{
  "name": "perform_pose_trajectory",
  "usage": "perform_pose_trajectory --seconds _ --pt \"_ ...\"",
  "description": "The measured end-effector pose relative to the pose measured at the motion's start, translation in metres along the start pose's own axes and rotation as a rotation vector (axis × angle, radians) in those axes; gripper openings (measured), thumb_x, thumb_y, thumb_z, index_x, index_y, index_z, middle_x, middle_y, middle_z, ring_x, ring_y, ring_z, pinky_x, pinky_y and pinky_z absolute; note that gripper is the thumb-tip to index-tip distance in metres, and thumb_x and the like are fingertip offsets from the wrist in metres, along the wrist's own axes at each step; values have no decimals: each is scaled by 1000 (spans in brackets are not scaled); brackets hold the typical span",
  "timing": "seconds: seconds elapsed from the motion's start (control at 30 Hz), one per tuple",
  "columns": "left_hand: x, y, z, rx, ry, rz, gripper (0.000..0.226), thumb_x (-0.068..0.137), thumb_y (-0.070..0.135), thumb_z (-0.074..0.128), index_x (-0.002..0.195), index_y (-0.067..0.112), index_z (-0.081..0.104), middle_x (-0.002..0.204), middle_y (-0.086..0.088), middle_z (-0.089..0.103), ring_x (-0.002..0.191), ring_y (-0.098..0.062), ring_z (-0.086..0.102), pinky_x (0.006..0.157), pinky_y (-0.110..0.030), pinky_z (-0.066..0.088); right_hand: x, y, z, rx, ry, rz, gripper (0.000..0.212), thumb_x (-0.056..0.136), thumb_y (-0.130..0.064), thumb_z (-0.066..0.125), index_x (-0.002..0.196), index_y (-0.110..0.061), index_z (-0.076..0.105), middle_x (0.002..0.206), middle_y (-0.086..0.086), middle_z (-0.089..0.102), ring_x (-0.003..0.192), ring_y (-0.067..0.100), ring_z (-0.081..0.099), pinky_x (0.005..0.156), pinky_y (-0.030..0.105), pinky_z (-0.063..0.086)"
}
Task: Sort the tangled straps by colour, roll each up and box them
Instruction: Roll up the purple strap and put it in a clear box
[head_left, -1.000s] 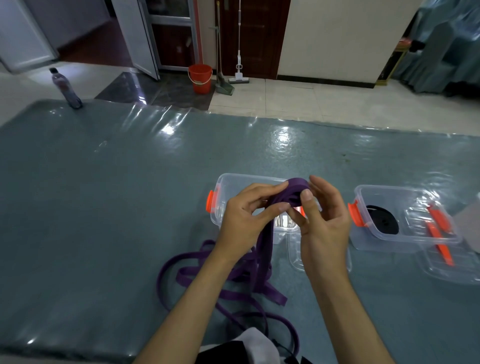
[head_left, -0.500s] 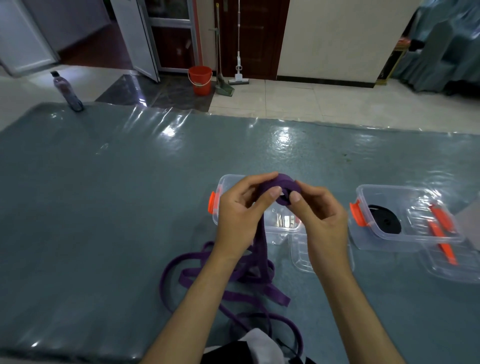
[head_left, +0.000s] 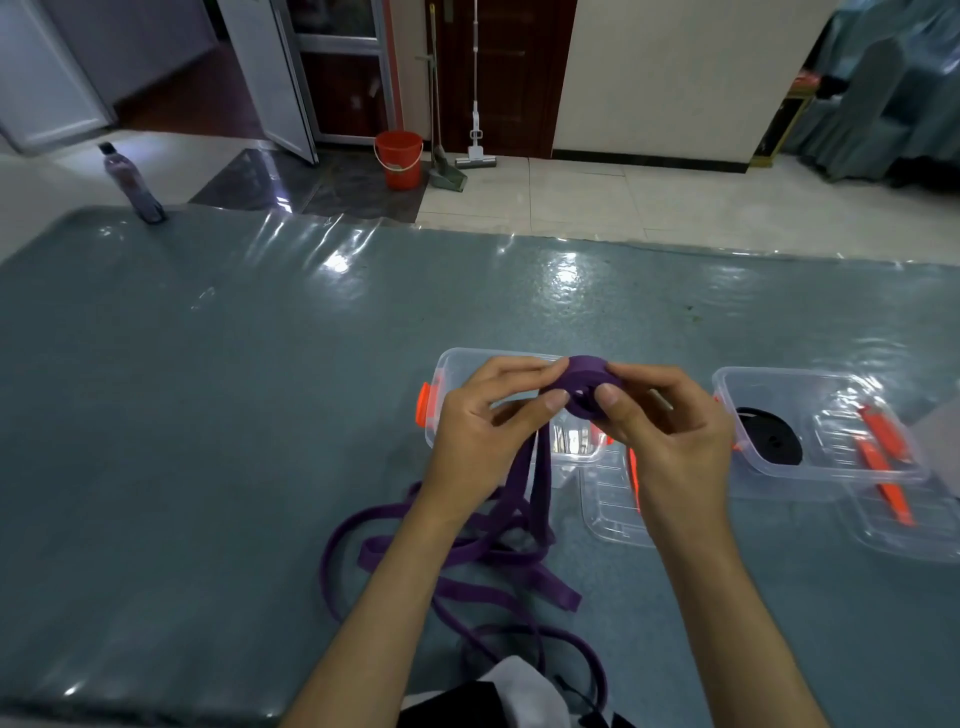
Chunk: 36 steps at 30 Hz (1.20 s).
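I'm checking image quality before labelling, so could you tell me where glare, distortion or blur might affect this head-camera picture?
Head view: bright glare patches on the plastic-covered table; wide-angle bending curves the table's far edge and tilts the doors; the purple strap roll between the left hand and right hand is fairly sharp; the black roll in the right clear box is dark, with little detail.

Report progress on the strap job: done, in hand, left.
Done: a rolled black strap sits in the right box. In hand: the left hand and right hand pinch a small purple roll above the left box. Left: most of the purple strap lies loose on the table; rolling, boxing and both lids remain.
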<state>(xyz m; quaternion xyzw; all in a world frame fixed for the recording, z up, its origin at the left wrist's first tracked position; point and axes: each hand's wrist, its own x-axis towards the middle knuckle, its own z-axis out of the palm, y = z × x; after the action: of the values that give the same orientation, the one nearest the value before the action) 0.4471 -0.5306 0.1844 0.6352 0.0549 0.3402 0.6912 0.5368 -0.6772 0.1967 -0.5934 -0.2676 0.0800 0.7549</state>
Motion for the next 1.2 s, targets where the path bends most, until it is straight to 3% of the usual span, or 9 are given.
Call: perform_pose_trajectory --seconds 0.13,0.2,0.3,0.37,0.5,0.63,0.8,1.0,1.2 --pt "3 4 -6 -15 -29 6 24 94 3 75 116 13 78 115 -3 77 113 -23 73 97 -27 57 -1 0 2 98 -95 83 28 83 -32 90 91 -16 69 112 15 76 109 37 75 84 44 64" --pt "3 7 -4 -37 21 3 21 91 5 79 108 16 79 107 -1 80 105 -20 77 92 -25 59 3 -3 4 44 -149 113 33 78 -35 92 84 -17 65 102 10 79 96 30 77 81 41 64" --pt "2 3 0 -57 87 15 16 89 7 81 105 11 79 106 -5 81 104 -24 77 90 -26 59 6 -9 7 -6 -129 59 32 79 -37 91 101 -23 71 91 2 79 77 17 73 73 29 61" --pt "1 0 0 -56 40 -5 23 92 8 78 114 14 79 116 -5 77 115 -25 73 96 -28 57 6 -11 10 -2 -77 11 33 83 -39 87 111 -27 74 100 5 80 87 20 77 77 29 61" --pt "5 -1 -5 -75 -54 -26 34 94 8 76 123 26 77 121 -1 74 120 -23 70 100 -26 55 3 -9 12 96 -58 68 22 85 -33 87 100 -25 74 103 10 79 98 28 77 81 41 65" --pt "1 -8 1 -100 98 -46 27 88 17 84 115 19 80 114 -3 80 110 -23 76 94 -26 59 8 -11 10 -67 -47 36 21 86 -25 87 94 -31 69 91 8 76 85 24 74 76 36 62" --pt "-4 -17 17 -108 154 -72 31 94 24 77 126 29 77 129 -2 74 126 -21 68 106 -31 55 8 -1 24 16 55 -35 17 92 -18 80 102 -28 72 107 12 76 104 32 75 88 49 62" --pt "-4 -16 7 -68 228 -18 23 88 20 85 111 21 82 112 -2 80 108 -22 77 93 -26 60 14 -4 8 -3 -96 70 24 85 -21 88 98 -23 67 98 6 79 91 21 78 79 32 63" --pt "0 -13 14 -39 159 21 30 94 17 77 122 27 78 123 -3 74 121 -19 70 99 -22 54 17 -4 10 115 -48 18 24 83 -33 89 98 -26 73 107 5 78 104 26 76 84 33 62"
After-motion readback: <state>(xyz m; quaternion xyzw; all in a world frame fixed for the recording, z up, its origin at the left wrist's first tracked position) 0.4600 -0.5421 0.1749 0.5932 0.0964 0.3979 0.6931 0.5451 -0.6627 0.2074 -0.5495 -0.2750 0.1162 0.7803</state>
